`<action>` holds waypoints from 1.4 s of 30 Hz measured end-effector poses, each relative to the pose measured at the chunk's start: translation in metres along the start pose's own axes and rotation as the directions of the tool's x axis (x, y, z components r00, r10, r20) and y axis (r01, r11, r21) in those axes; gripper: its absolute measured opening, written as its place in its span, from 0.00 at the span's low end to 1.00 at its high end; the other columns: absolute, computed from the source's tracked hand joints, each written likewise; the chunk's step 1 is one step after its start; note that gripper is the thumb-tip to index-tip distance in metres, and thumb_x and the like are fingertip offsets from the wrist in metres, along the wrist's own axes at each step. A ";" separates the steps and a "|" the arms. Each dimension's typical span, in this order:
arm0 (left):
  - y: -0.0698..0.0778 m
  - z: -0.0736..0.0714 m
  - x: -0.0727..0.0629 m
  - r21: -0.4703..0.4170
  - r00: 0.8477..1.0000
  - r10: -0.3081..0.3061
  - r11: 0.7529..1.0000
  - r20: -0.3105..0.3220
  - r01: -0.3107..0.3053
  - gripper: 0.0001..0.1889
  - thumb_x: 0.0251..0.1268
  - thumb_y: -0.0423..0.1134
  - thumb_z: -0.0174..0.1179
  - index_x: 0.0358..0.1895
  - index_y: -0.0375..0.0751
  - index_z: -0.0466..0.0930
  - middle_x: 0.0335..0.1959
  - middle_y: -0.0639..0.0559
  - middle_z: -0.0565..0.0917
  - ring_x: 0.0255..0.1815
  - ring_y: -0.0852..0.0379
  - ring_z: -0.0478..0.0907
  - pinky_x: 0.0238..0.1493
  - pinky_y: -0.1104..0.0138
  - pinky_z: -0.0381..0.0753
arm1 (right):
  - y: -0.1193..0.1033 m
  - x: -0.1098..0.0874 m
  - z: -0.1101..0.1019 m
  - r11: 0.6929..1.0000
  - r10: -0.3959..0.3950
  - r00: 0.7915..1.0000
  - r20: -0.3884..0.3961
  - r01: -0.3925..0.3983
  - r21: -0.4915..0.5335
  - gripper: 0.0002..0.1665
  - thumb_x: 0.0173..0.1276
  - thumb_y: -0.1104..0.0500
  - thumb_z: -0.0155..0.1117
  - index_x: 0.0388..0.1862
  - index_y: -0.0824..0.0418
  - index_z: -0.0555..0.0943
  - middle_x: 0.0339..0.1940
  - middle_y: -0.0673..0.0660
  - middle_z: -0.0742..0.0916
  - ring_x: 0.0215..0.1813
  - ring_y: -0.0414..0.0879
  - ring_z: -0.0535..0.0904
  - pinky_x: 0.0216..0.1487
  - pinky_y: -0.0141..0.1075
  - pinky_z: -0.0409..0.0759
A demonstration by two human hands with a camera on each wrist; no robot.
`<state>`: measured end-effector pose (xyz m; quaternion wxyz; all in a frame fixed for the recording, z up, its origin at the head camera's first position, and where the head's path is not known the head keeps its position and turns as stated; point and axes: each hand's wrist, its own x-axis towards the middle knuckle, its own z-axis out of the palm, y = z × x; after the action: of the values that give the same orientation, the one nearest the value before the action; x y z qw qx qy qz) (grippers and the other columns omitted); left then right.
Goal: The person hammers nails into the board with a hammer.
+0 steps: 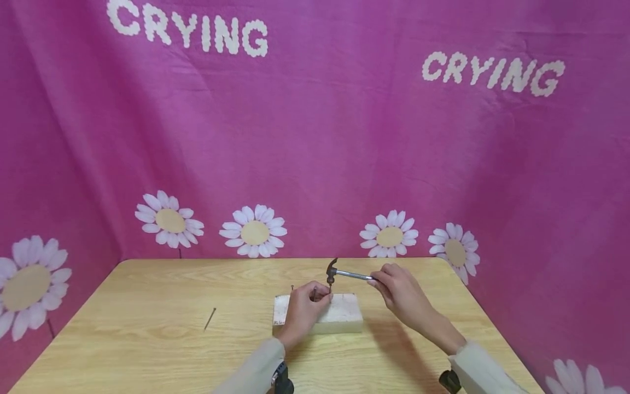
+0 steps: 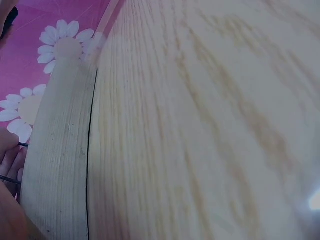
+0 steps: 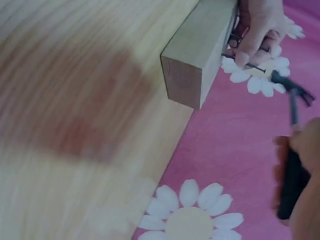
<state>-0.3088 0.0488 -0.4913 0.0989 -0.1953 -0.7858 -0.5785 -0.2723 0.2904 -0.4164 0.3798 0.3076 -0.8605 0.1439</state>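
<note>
A pale cloth sleeve point(image 1: 253, 369) lies nearest. The left grip point(image 1: 306, 309), pinched round an upright dark metal nail point(image 1: 330, 288), hides part of the whitish rectangular wooden block point(image 1: 344, 311) beneath; the right grip point(image 1: 406, 293) curls round a black-handled claw hammer point(image 1: 351, 275). A loose grey nail point(image 1: 209, 319) lies leftward on the yellowish wood-grain surface point(image 1: 157, 295).

Claw hammer point(image 1: 353, 274), seemingly just above upright nail point(image 3: 256, 67)
</note>
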 end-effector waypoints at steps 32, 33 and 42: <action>-0.004 -0.005 -0.001 -0.008 1.000 0.014 1.000 0.013 -0.013 0.03 0.67 0.30 0.69 0.41 0.39 0.88 0.35 0.52 0.90 0.34 0.65 0.82 0.39 0.74 0.83 | -0.004 -0.010 0.004 0.997 0.056 0.997 -0.059 -0.052 0.064 0.08 0.62 0.70 0.75 0.39 0.64 0.87 0.28 0.49 0.79 0.33 0.41 0.71 0.35 0.35 0.70; -0.004 -0.005 0.000 -0.011 1.000 0.011 1.000 0.013 -0.011 0.03 0.67 0.30 0.69 0.41 0.38 0.88 0.35 0.52 0.90 0.35 0.65 0.82 0.40 0.74 0.83 | -0.005 -0.010 0.005 0.999 0.040 0.999 -0.030 -0.039 0.033 0.07 0.62 0.69 0.76 0.38 0.63 0.87 0.28 0.48 0.78 0.32 0.40 0.70 0.34 0.35 0.70; -0.003 -0.005 0.000 0.006 0.999 0.036 0.999 0.026 -0.036 0.03 0.67 0.29 0.69 0.42 0.37 0.88 0.35 0.52 0.90 0.34 0.65 0.81 0.38 0.74 0.82 | -0.004 -0.006 0.002 0.996 0.061 0.992 -0.109 -0.054 0.068 0.10 0.62 0.72 0.75 0.41 0.65 0.86 0.30 0.50 0.79 0.35 0.41 0.70 0.35 0.33 0.69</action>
<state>-0.3101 0.0432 -0.4921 0.0997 -0.2163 -0.7852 -0.5716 -0.2677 0.2893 -0.4226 0.4124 0.2862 -0.8416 0.1996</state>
